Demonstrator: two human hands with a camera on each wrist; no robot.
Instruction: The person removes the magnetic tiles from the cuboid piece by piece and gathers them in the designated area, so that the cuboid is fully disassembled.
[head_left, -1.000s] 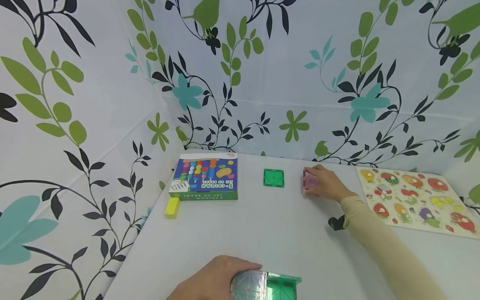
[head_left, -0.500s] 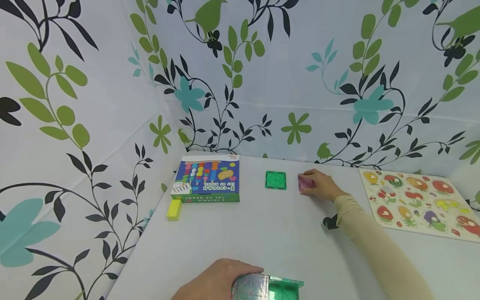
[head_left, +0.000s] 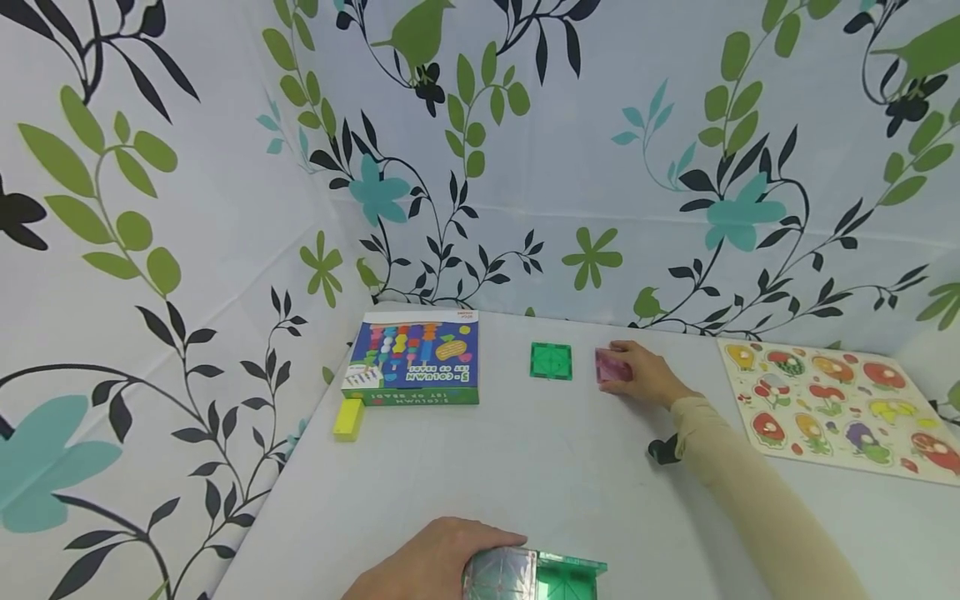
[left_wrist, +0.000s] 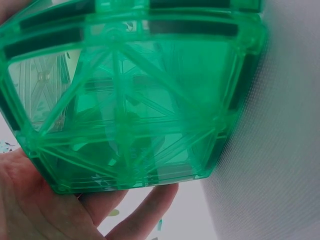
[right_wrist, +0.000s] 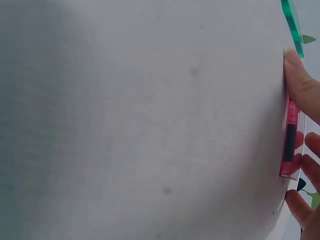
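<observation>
My left hand [head_left: 431, 562] grips a box-like build of magnetic tiles at the near edge of the head view. A clear tile [head_left: 501, 575] forms its left part, and green tiles [head_left: 567, 579] form the right. The left wrist view looks into the green frame [left_wrist: 120, 130], with fingers underneath it. Farther back, my right hand [head_left: 648, 375] holds a pink magnetic tile [head_left: 612, 367] by its edges, low over the table. Its thumb [right_wrist: 302, 82] and fingers are around the tile in the right wrist view. Just left lies a flat green magnetic tile [head_left: 551, 361], apart from the pink one.
A colourful toy box [head_left: 412, 358] stands at the back left, with a yellow block [head_left: 348, 419] at its front corner. On the right lies a fruit puzzle board [head_left: 840, 408]. A black object [head_left: 663, 451] is partly seen under the right wrist. Patterned cloth [head_left: 487, 167] hangs behind.
My right hand has brought the pink tile slightly left, nearer the green tile, and the tile looks less tilted. The left hand keeps its grip on the build; the head view has shifted slightly.
</observation>
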